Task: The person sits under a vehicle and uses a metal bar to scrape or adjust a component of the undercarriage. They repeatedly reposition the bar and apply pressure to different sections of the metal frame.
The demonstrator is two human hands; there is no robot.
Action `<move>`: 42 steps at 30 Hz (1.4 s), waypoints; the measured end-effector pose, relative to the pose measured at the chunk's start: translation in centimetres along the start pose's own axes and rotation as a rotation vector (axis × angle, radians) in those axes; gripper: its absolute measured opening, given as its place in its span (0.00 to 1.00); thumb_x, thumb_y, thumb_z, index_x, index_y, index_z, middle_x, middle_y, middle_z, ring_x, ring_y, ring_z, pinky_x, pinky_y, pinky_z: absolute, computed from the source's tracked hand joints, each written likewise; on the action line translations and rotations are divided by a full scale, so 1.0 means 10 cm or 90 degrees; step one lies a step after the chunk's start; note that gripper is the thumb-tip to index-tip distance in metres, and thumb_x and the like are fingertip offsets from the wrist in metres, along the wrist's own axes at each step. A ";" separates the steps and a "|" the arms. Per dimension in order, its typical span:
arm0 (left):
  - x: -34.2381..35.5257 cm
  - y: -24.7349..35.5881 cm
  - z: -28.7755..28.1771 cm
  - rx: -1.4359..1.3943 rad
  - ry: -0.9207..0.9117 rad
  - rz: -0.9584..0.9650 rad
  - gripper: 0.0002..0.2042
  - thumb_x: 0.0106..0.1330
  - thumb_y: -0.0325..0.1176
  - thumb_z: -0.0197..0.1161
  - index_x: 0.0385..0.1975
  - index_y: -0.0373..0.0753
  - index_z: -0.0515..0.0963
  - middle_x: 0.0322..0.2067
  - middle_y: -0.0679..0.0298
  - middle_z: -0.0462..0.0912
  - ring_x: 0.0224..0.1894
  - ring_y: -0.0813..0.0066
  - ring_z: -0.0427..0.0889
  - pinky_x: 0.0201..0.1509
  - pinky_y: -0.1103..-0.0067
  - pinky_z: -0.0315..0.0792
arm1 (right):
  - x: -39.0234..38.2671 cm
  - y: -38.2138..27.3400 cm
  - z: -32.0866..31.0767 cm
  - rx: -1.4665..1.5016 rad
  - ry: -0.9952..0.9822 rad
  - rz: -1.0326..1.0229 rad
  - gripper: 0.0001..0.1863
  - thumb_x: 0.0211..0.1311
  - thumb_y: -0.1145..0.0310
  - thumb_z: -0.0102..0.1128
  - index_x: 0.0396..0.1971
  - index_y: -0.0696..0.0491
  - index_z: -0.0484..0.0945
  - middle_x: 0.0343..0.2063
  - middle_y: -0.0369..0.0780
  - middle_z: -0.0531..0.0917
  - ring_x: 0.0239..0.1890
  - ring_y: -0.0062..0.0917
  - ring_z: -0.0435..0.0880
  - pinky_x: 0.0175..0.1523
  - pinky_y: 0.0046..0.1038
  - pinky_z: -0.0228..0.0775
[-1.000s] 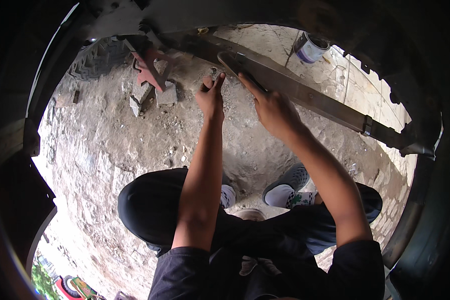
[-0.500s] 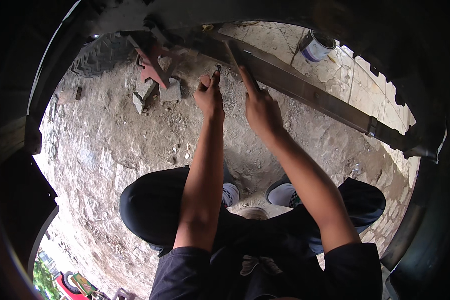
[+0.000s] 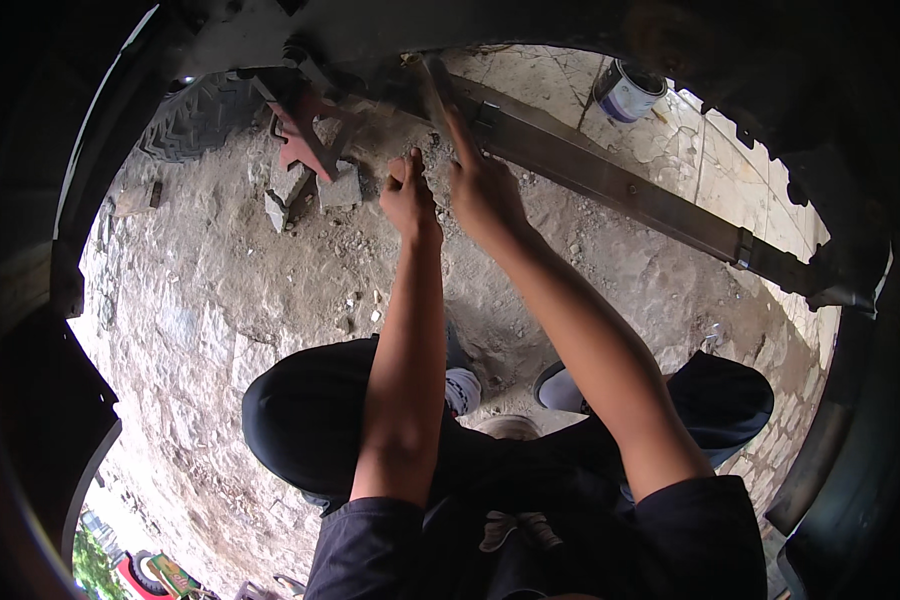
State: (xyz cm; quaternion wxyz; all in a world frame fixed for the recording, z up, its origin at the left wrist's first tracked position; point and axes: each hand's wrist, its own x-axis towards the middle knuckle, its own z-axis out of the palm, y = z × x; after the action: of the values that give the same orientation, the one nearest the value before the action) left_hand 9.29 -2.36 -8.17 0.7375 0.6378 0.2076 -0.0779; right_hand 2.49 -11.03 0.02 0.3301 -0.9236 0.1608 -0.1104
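My right hand (image 3: 485,195) is closed around a long, flat, narrow tool (image 3: 436,92), its index finger stretched along it. The tool's exact kind is unclear; its far end points up to the dark metal body overhead. Just left of it, my left hand (image 3: 410,195) is closed with the thumb upward. What lies in its fingers, if anything, is too small to make out. Beyond both hands a long brown metal beam (image 3: 610,180) runs slanting from upper left to lower right.
A red jack stand (image 3: 305,140) stands by broken concrete blocks (image 3: 342,187) at the left, near a treaded tyre (image 3: 195,120). A paint can (image 3: 629,92) is on the tiles beyond the beam. Dark vehicle bodywork (image 3: 530,25) arches overhead. Rubble covers the dirt ground (image 3: 230,270).
My right hand and the flat tool have shifted left, closer to my left hand. My left hand has drawn slightly back toward me.
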 end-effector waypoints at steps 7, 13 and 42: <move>-0.09 -0.13 -0.09 -0.064 -0.056 -0.061 0.23 0.73 0.54 0.59 0.31 0.37 0.82 0.17 0.72 0.71 0.17 0.85 0.65 0.20 0.80 0.56 | -1.71 0.71 -0.09 -0.013 -0.168 0.155 0.42 0.70 0.68 0.56 0.79 0.42 0.45 0.30 0.57 0.85 0.32 0.56 0.85 0.40 0.54 0.77; -0.26 -0.45 -0.04 0.033 -0.234 -0.094 0.17 0.76 0.45 0.54 0.38 0.39 0.84 0.21 0.71 0.75 0.18 0.83 0.70 0.21 0.82 0.61 | -2.62 1.27 0.50 0.026 -0.155 0.269 0.40 0.71 0.67 0.56 0.78 0.47 0.48 0.39 0.58 0.83 0.41 0.55 0.85 0.46 0.50 0.76; -1.52 -0.28 1.00 0.203 -0.463 -0.051 0.19 0.70 0.47 0.69 0.38 0.32 0.82 0.22 0.62 0.83 0.15 0.85 0.70 0.19 0.82 0.62 | -0.60 1.85 -1.75 -0.104 0.348 0.103 0.21 0.73 0.57 0.58 0.59 0.53 0.79 0.44 0.49 0.87 0.42 0.38 0.88 0.47 0.37 0.79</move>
State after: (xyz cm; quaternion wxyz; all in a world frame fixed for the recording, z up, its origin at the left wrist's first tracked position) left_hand -3.43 -14.84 -3.49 0.6509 0.6667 -0.0566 -0.3587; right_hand -12.62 -32.33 0.76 0.2064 -0.8672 0.3252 -0.3154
